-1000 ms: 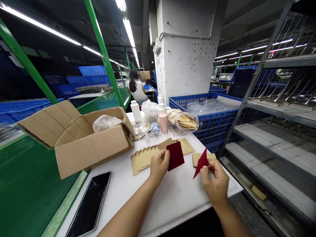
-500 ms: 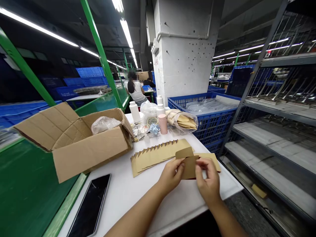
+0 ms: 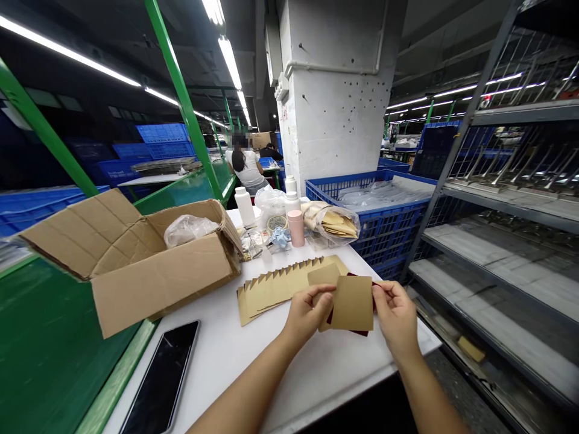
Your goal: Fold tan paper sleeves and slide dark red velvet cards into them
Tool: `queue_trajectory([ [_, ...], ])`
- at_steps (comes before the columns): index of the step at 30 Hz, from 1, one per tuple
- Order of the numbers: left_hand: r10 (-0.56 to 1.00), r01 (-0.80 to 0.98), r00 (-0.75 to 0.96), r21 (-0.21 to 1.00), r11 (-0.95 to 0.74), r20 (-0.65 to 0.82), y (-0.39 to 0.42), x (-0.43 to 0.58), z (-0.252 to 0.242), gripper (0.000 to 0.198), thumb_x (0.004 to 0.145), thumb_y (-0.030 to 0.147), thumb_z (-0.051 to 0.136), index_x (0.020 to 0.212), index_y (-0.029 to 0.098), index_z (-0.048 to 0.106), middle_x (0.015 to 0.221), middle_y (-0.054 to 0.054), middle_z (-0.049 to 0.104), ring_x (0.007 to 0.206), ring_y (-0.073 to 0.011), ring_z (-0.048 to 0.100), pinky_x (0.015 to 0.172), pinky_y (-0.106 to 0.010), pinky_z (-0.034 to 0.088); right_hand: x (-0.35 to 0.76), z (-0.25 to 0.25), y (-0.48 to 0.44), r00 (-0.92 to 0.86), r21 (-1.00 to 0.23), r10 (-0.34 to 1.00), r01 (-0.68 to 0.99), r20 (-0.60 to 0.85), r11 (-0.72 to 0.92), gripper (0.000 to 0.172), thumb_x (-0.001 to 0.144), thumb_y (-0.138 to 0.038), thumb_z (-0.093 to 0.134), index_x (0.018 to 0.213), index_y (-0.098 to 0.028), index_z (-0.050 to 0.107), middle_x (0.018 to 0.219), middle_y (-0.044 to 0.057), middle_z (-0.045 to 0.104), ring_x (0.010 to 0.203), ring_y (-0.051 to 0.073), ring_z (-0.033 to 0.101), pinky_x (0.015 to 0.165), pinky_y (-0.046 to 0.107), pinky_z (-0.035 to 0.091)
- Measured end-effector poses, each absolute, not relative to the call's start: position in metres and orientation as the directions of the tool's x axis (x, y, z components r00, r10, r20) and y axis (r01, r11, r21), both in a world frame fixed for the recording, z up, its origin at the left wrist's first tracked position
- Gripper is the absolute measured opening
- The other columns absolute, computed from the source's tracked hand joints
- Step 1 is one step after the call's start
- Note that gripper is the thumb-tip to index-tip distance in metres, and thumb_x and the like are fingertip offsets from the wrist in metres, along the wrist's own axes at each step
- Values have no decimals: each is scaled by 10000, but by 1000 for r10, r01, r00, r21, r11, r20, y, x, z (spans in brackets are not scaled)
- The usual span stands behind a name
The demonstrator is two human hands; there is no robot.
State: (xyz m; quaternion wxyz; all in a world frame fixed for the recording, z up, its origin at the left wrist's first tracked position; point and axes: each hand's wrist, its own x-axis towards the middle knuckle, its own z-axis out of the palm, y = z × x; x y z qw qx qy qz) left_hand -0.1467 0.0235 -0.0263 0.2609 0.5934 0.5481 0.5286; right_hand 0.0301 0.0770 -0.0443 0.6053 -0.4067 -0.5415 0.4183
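Above the table's right part, my left hand point(image 3: 308, 310) pinches a brown paper envelope point(image 3: 322, 276), its rounded flap raised. My right hand point(image 3: 398, 316) has thumb and fingers closed on the right edge of a squarish brown paper piece point(image 3: 355, 304), which overlaps the envelope in front. Dark red edges point(image 3: 360, 333) show behind that piece; whether they belong to one card or more I cannot tell. Just beyond my hands, a row of overlapping brown envelopes point(image 3: 275, 286) lies fanned out on the white table point(image 3: 226, 374).
A phone point(image 3: 160, 380) lies at the left near an open cardboard box point(image 3: 163, 283). White bottles point(image 3: 245, 206), a pink bottle point(image 3: 296, 228) and a bag of envelopes point(image 3: 335, 222) stand behind. A blue crate point(image 3: 393, 226) and metal rack point(image 3: 497, 253) border the right. A person point(image 3: 246, 166) sits farther off.
My right hand has moved right and now grips the squarish brown piece with dark red edges behind it. The brown paper that lay on the table at the right no longer shows there.
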Motion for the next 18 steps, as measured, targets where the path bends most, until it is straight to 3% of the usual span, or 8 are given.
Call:
queue_trajectory([
  [3, 937, 477, -116, 846, -239, 330, 24, -141, -31, 247, 817, 374, 555, 765, 163, 674, 711, -20, 652, 634, -157, 568, 559, -235, 413, 18, -46, 69, 80, -935, 933, -16, 352, 354, 214, 804, -391, 565, 796, -180, 531, 732, 44, 648, 665, 176, 639, 575, 273, 510],
  [6, 936, 548, -116, 808, -218, 331, 26, -140, -34, 425, 863, 389, 469, 526, 153, 573, 508, 8, 531, 484, -116, 467, 468, -224, 329, 14, -48, 67, 150, -912, 900, 90, 409, 400, 211, 806, -390, 560, 798, -181, 531, 736, 53, 655, 658, 180, 647, 574, 274, 514],
  [10, 930, 483, -197, 857, -182, 309, 28, -143, -32, 365, 867, 382, 461, 659, 166, 669, 624, -14, 643, 598, -155, 572, 547, -232, 408, 21, -47, 74, 227, -884, 857, 178, 463, 431, 217, 817, -397, 540, 812, -181, 534, 791, 63, 654, 685, 176, 649, 603, 275, 521],
  [13, 927, 468, -210, 864, -185, 311, 27, -144, -30, 291, 841, 376, 503, 754, 175, 693, 724, -22, 679, 667, -169, 598, 573, -230, 425, 22, -46, 75, 158, -873, 863, 188, 480, 451, 213, 830, -395, 523, 823, -182, 540, 767, 51, 649, 682, 174, 650, 596, 271, 523],
  [18, 921, 584, -127, 779, -230, 368, 26, -141, -32, 428, 830, 383, 508, 467, 162, 454, 473, 23, 425, 467, -99, 388, 436, -215, 271, 9, -50, 66, 117, -856, 852, 172, 510, 488, 202, 830, -384, 527, 791, -186, 533, 696, 36, 654, 635, 168, 653, 556, 255, 525],
])
